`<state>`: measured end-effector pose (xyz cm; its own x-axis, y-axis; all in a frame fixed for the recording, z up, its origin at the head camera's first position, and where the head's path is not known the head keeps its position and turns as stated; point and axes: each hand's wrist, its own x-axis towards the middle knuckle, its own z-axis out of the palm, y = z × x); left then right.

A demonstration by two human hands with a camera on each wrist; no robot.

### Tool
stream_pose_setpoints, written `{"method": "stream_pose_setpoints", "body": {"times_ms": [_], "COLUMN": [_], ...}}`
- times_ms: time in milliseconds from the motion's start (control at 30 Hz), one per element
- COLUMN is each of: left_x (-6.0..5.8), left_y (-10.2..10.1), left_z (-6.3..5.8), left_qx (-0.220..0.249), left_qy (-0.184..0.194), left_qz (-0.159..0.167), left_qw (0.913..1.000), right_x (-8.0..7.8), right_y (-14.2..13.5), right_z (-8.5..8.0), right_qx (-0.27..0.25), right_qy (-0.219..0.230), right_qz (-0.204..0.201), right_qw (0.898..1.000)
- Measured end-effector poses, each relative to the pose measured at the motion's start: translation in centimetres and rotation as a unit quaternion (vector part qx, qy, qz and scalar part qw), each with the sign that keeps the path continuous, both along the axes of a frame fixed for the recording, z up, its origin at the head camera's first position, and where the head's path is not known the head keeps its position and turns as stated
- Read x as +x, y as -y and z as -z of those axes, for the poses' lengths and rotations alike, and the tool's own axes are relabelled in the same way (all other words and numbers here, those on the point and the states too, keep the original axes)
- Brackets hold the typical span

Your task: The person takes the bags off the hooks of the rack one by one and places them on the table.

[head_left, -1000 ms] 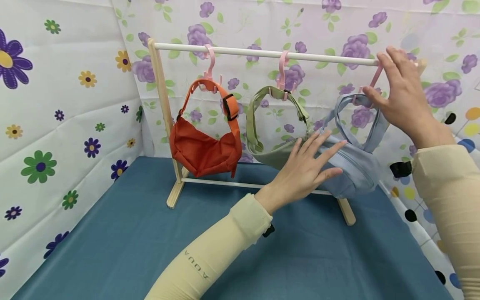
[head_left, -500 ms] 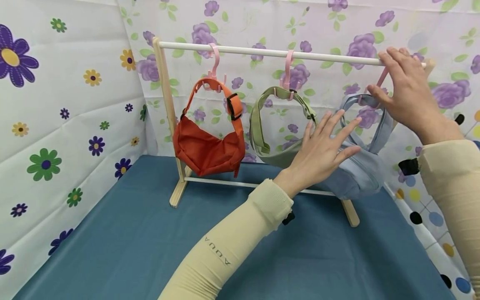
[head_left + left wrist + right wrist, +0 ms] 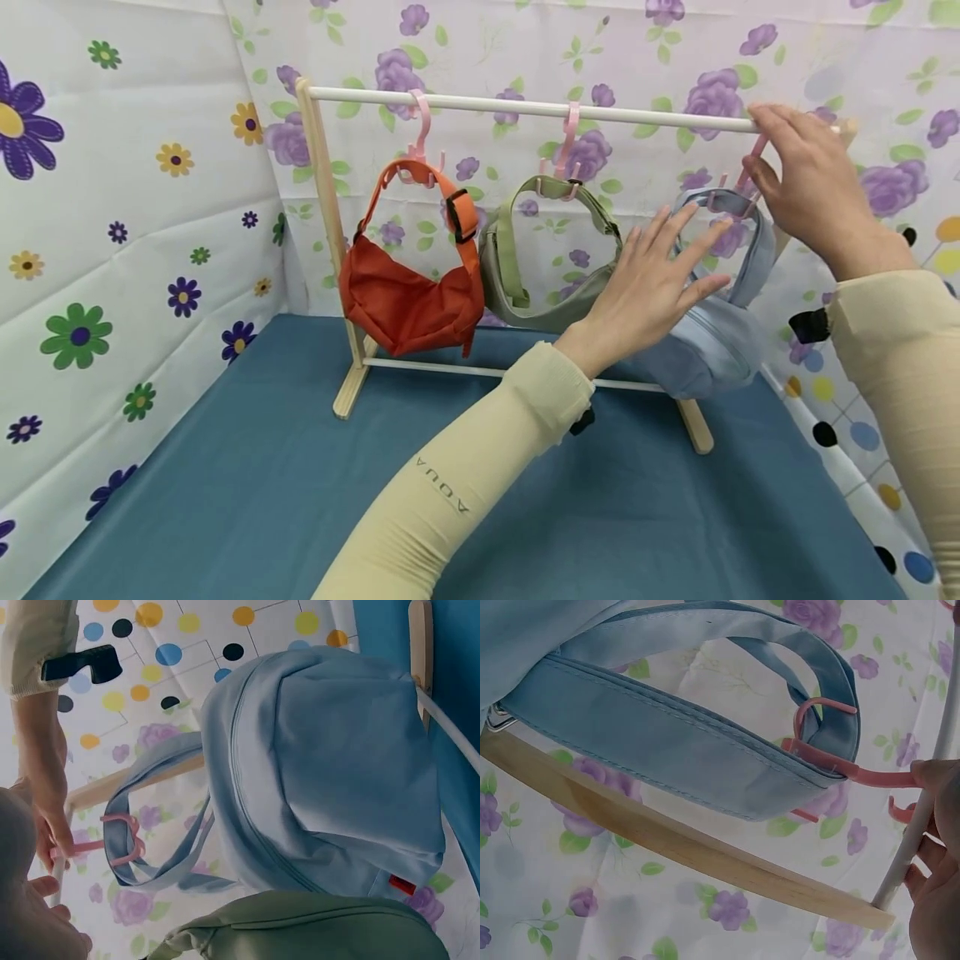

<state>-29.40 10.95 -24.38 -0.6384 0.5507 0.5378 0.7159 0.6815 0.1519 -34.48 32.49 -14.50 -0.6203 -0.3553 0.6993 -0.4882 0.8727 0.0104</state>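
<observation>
My left hand (image 3: 648, 283), fingers spread and straight, overlaps the light blue bag (image 3: 701, 346) and its strap in the head view. My right hand (image 3: 817, 187) is at the white rod's right end, thumb and fingers curled round the top of a pink hook hanger (image 3: 889, 778) there. From that hanger's prongs the blue bag hangs by its strap (image 3: 660, 739). The bag's zipped side and a small red tag (image 3: 403, 885) show in the left wrist view. A green bag (image 3: 551, 317) hangs in the middle on its own pink hook (image 3: 567, 142), partly behind my left hand.
At the left of the wooden rack (image 3: 322, 183) an orange-red bag (image 3: 412, 300) hangs from another pink hook (image 3: 422, 125). The white rod (image 3: 487, 103) runs across the top. Rack feet (image 3: 351, 390) stand on a blue cloth (image 3: 225, 483). Patterned sheets (image 3: 165, 250) enclose the back and sides.
My left hand has moved right and up, towards the blue strap. My right fingers have curled in closer at the hook. The green bag has swung round on its hook.
</observation>
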Motion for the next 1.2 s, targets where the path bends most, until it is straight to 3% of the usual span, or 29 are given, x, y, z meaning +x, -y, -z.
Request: {"method": "stream_pose_setpoints", "body": {"times_ms": [200,500,700,933,1200], "left_x": [-1.2,-2.0,-2.7,-4.7,-5.8], "left_y": [-0.5,-1.1,-1.8,-1.9,-2.4], "left_z": [-0.5,-0.9,-1.8,-2.2,-2.9], "left_qx": [0.056,0.098,0.075,0.038,0.025], "left_qy": [0.044,0.101,0.114,0.111,0.135], "left_qz": [0.033,0.068,0.045,-0.005,-0.021], "left_qw": [0.9969,0.9878,0.9896,0.9931,0.9903], "right_x": [0.3,0.3,0.0,-0.4,0.0], "right_y": [-0.3,-0.2,0.2,0.9,0.3], "right_z": [-0.2,-0.7,-0.7,-0.3,-0.3], "right_qx": [-0.029,-0.055,-0.060,-0.081,-0.096], "right_qy": [0.012,0.014,0.001,-0.010,-0.005], "right_qz": [0.006,-0.021,-0.036,-0.048,-0.045], "right_qw": [0.999,0.998,0.998,0.996,0.994]}}
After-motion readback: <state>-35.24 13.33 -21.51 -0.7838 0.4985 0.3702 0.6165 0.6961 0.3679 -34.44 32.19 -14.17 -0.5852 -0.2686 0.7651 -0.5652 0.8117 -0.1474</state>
